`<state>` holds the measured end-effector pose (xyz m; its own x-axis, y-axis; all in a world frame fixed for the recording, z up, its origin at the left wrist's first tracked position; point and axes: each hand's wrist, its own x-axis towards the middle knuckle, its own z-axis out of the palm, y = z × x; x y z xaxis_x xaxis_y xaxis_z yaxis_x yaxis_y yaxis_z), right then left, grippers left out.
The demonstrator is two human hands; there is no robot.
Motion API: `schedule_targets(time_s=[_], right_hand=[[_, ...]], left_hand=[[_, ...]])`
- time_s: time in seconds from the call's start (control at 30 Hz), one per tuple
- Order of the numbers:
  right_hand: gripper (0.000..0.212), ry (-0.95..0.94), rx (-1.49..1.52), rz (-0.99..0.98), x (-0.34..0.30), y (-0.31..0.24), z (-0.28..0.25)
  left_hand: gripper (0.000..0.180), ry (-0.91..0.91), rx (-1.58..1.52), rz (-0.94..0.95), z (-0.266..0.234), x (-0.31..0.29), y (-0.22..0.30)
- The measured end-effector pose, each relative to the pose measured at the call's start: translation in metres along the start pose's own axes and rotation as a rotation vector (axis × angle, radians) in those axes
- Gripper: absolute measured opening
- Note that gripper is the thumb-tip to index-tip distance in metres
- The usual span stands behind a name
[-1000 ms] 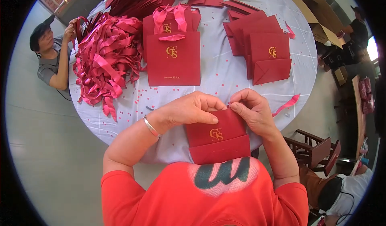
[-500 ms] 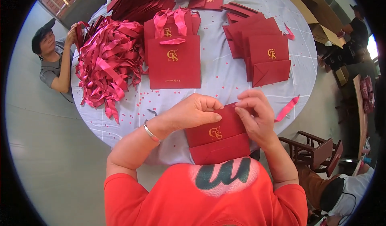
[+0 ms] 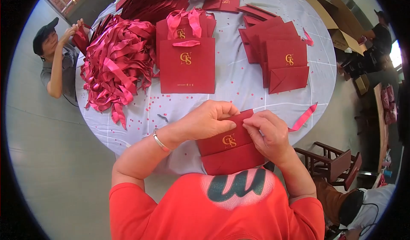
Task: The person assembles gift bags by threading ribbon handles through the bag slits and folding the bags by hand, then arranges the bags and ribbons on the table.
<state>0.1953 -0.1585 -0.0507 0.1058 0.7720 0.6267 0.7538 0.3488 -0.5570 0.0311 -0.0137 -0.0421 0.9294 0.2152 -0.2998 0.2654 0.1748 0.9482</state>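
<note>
A dark red paper gift bag (image 3: 226,158) with a gold emblem lies folded flat at the near table edge, against my red shirt. My left hand (image 3: 213,120), a silver bangle on its wrist, grips the bag's upper left part between thumb and fingers. At the top right of the same bag, my right hand (image 3: 269,133) has thumb and forefinger pinched together over its front; whatever is between the fingertips is too small to make out. A pink ribbon (image 3: 304,118) lies on the cloth just beyond the right hand.
A heap of pink ribbons (image 3: 117,65) covers the table's left. Flat red bags with ribbon handles (image 3: 188,69) lie mid-table; folded bags (image 3: 287,62) are stacked right. A co-worker (image 3: 53,56) handles a bag at the left. Wooden stools (image 3: 335,163) and a cardboard box (image 3: 341,37) stand right.
My right hand has shifted left and slightly down, its fingers closing into a pinch at the bag's top. My left hand keeps its grip. The co-worker's red bag has swung into fuller view.
</note>
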Motion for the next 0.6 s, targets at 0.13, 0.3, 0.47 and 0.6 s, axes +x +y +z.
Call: schedule_targets(time_s=[0.13, 0.3, 0.47, 0.6], right_hand=[[0.021, -0.043, -0.105, -0.072, 0.001, -0.002, 0.0], [0.018, -0.14, -0.263, -0.096, 0.005, -0.015, 0.0], [0.017, -0.37, -0.365, 0.16, 0.014, -0.026, 0.005], [0.011, -0.368, 0.103, 0.543, 0.04, -0.023, -0.007]], left_hand=[[0.019, 0.048, 0.025, 0.036, 0.006, -0.003, 0.002], [0.018, 0.093, 0.026, 0.058, 0.01, -0.002, -0.001], [0.02, 0.172, 0.248, 0.168, 0.011, -0.001, -0.006], [0.022, 0.205, 0.297, 0.192, 0.008, -0.007, 0.0]])
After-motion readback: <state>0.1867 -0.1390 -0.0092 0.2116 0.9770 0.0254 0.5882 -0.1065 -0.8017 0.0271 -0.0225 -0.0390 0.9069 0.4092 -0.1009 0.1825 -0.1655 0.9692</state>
